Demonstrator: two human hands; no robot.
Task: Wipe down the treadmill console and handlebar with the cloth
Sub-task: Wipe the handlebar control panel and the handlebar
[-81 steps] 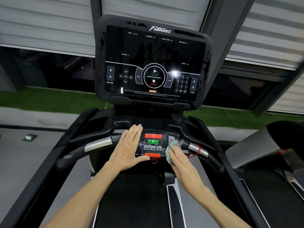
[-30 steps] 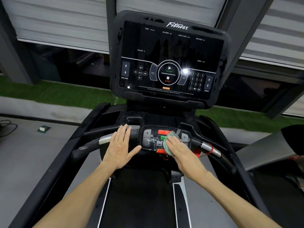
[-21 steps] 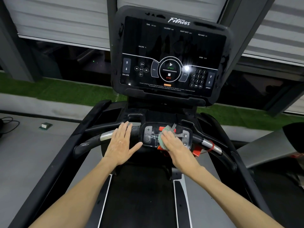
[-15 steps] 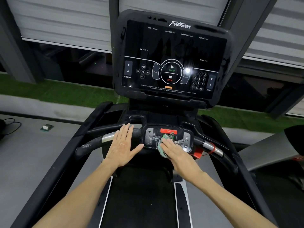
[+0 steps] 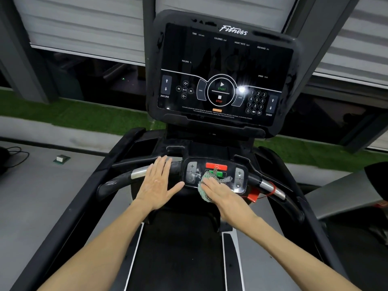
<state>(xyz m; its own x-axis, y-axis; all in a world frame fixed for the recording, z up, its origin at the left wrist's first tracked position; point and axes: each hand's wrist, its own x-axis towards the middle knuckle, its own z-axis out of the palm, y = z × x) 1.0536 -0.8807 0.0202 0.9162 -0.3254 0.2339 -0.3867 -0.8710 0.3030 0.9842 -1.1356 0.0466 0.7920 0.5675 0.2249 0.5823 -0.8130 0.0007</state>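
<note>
Head view, single frame.

- Handlebar: long axis runs left to right across the view, both ends curving back toward the person. Silver sleeves sit on either side of the middle.
- Pad: oval button panel at the centre of the handlebar, long axis along the bar. It carries a red button on top, a green one partly covered below it, and plus keys at each end.
- Cloth: green with a dark mesh, bunched, lying on the lower middle of the pad. It lies slantwise from lower left to upper right, with a thin tail pointing up at the red button.
- Right hand: flat, fingers straight, pressing the cloth onto the pad. No curl or pinch.
- Left hand: flat on the handlebar just left of the pad, fingers straight and together, thumb spread with its tip at the pad's edge. It holds nothing.
- Console: upright above the bar, dark face toward the person, marked START and STOP; well apart from the cloth.
- Pocket: recess in the deck to the left of the console post. Inside is dark; contents cannot be told.
- Red clip: hangs below the pad's right end.
- Belt: runs between the forearms.
</note>
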